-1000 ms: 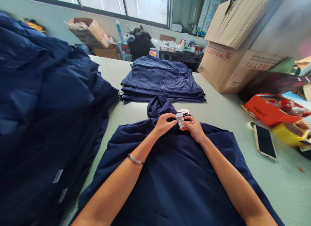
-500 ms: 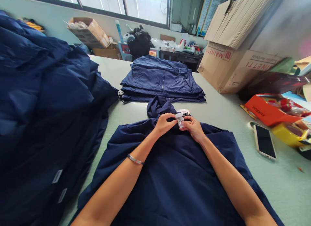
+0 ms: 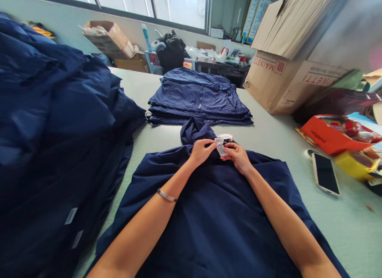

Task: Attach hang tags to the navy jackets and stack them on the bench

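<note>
A navy jacket (image 3: pixel 205 206) lies spread on the table in front of me, its hood (image 3: pixel 197 131) bunched at the far end. Near the collar, a small white care label (image 3: pixel 221 149) with fine print is pinched between my two hands. My left hand (image 3: pixel 201 153) closes thumb and fingers on the label's left edge. From the right, my right hand (image 3: pixel 237 156) grips the same label near its lower part. Just behind the label sits another whitish tag (image 3: pixel 225 137), partly hidden. The print is too small to read.
Folded navy jackets (image 3: pixel 199 96) are stacked beyond the hood. A large heap of navy garments (image 3: pixel 59 110) fills the left side. On the right are a phone (image 3: pixel 326 174), an orange box (image 3: pixel 337 132), yellow tape (image 3: pixel 356 165) and a big cardboard box (image 3: pixel 277 85).
The label's upper part has turned over between my fingers and now lies flatter, showing more print. My right fingers have shifted slightly. The jacket stays in place.
</note>
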Demonstrator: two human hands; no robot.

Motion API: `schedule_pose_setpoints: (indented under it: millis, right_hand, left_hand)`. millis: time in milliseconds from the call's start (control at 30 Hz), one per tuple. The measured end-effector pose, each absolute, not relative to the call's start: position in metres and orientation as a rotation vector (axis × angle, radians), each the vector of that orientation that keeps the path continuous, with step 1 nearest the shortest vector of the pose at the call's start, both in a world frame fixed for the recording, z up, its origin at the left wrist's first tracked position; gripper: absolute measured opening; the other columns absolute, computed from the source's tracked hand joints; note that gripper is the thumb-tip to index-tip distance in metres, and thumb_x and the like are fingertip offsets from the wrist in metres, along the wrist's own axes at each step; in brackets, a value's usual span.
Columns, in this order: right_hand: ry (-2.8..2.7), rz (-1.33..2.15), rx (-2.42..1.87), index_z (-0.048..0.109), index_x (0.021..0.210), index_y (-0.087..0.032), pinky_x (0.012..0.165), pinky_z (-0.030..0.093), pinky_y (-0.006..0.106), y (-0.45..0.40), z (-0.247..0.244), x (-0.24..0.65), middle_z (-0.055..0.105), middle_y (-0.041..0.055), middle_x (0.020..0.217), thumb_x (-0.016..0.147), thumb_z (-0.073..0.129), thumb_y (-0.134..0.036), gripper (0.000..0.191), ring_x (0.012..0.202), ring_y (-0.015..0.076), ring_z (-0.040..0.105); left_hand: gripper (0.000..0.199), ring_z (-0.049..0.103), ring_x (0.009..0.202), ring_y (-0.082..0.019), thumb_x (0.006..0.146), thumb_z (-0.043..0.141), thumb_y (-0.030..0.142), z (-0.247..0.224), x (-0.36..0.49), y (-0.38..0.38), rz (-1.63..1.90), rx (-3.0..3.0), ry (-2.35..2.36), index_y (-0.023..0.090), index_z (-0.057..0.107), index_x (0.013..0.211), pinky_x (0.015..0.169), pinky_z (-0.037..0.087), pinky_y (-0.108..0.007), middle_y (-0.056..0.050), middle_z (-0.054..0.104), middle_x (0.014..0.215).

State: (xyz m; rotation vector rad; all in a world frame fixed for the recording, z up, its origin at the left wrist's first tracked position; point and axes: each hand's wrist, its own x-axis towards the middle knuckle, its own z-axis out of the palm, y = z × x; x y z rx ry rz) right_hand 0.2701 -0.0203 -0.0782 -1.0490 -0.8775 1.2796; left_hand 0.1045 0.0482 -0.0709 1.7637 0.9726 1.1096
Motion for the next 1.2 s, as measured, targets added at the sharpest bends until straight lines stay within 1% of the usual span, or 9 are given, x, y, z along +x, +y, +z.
schedule_pose_setpoints:
  millis: [133,367,567,667,833,1067,1200]
  right_hand:
    - [-0.89,1.281,-1.039,0.063,0.09,-0.018,0.055,0.061,0.027,-0.021,-0.079,0.27,0.073,0.0023,0.065,0.056,0.09,-0.039,0.048,0.057,0.02,0.072]
    - [-0.871,1.307,-1.039,0.068,0.084,-0.017,0.052,0.059,0.026,-0.02,-0.077,0.27,0.074,0.0025,0.064,0.054,0.09,-0.036,0.042,0.054,0.0183,0.071]
    - [-0.928,1.41,-1.058,0.072,0.077,-0.014,0.054,0.058,0.023,-0.024,-0.07,0.273,0.075,0.0057,0.065,0.054,0.091,-0.035,0.037,0.053,0.015,0.069]
    - [-0.951,1.413,-1.041,0.075,0.078,-0.014,0.058,0.058,0.022,-0.026,-0.068,0.274,0.076,0.0056,0.069,0.055,0.091,-0.035,0.036,0.056,0.0133,0.07]
    - [-0.96,1.421,-1.006,0.077,0.082,-0.015,0.06,0.058,0.023,-0.028,-0.068,0.275,0.077,0.0048,0.073,0.057,0.089,-0.036,0.034,0.059,0.0128,0.069]
    - [-0.982,1.423,-1.008,0.076,0.08,-0.016,0.061,0.058,0.024,-0.027,-0.068,0.276,0.076,0.0044,0.073,0.058,0.089,-0.037,0.033,0.06,0.0131,0.069]
    - [-0.986,1.428,-0.997,0.076,0.081,-0.016,0.061,0.057,0.024,-0.027,-0.068,0.277,0.076,0.0044,0.073,0.061,0.086,-0.034,0.028,0.06,0.0133,0.069]
  left_hand:
    - [0.025,0.071,0.079,-0.021,0.075,0.069,0.038,-0.072,0.104,0.05,1.088,1.693,0.933,0.016,0.079,0.082,0.076,0.053,-0.029,-0.005,0.078,0.086]
    - [0.028,0.07,0.077,-0.021,0.073,0.069,0.041,-0.073,0.104,0.051,1.086,1.656,0.92,0.017,0.079,0.081,0.076,0.052,-0.029,-0.004,0.078,0.085]
    - [0.03,0.07,0.077,-0.021,0.073,0.07,0.044,-0.072,0.104,0.051,1.096,1.654,0.903,0.016,0.079,0.08,0.075,0.052,-0.029,-0.005,0.078,0.085]
    - [0.029,0.07,0.076,-0.021,0.073,0.07,0.043,-0.072,0.104,0.05,1.097,1.647,0.902,0.017,0.079,0.08,0.075,0.052,-0.029,-0.005,0.078,0.084]
    - [0.029,0.069,0.076,-0.02,0.072,0.07,0.044,-0.07,0.104,0.049,1.094,1.64,0.899,0.017,0.079,0.08,0.074,0.052,-0.029,-0.004,0.078,0.082]
    - [0.029,0.069,0.076,-0.021,0.071,0.07,0.043,-0.071,0.104,0.05,1.092,1.635,0.9,0.017,0.079,0.079,0.074,0.052,-0.029,-0.004,0.078,0.083]
    - [0.028,0.069,0.076,-0.02,0.072,0.071,0.042,-0.071,0.104,0.05,1.091,1.628,0.903,0.017,0.079,0.079,0.074,0.052,-0.029,-0.004,0.078,0.082]
